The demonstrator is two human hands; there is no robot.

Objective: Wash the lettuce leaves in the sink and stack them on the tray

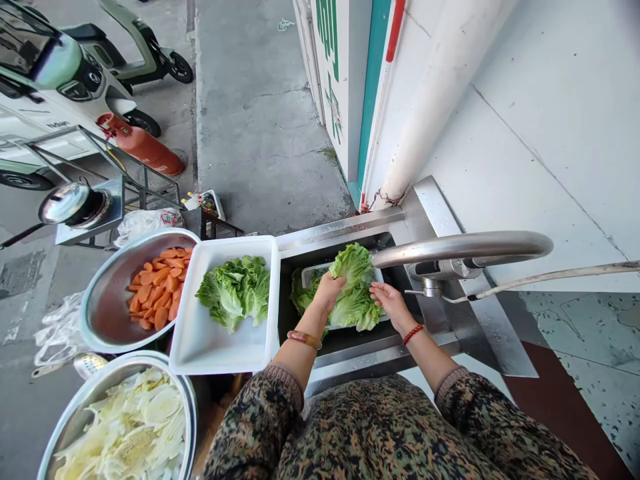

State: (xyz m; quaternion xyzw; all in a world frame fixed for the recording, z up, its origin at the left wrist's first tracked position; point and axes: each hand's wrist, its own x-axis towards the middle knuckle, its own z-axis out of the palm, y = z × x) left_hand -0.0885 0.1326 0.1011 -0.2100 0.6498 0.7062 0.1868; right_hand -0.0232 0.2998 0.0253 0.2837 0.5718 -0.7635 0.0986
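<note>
Left hand [331,291] pinches frilly green lettuce [355,263] beside curved silver metal faucet [465,245], right hand [393,305] half-spread: 1-handed grip could tear it.

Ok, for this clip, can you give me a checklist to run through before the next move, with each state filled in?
1. Left hand has hold of the lettuce: ok.
2. Right hand grips too: cannot tell; its fingers are close to the leaves, contact unclear.
3. Tap reaches over the sink: ok.
4. Water running: cannot tell.
5. White tray beside the sink: ok, other leaves inside.
6. Carrots and cabbage in separate bowls: ok.
</note>
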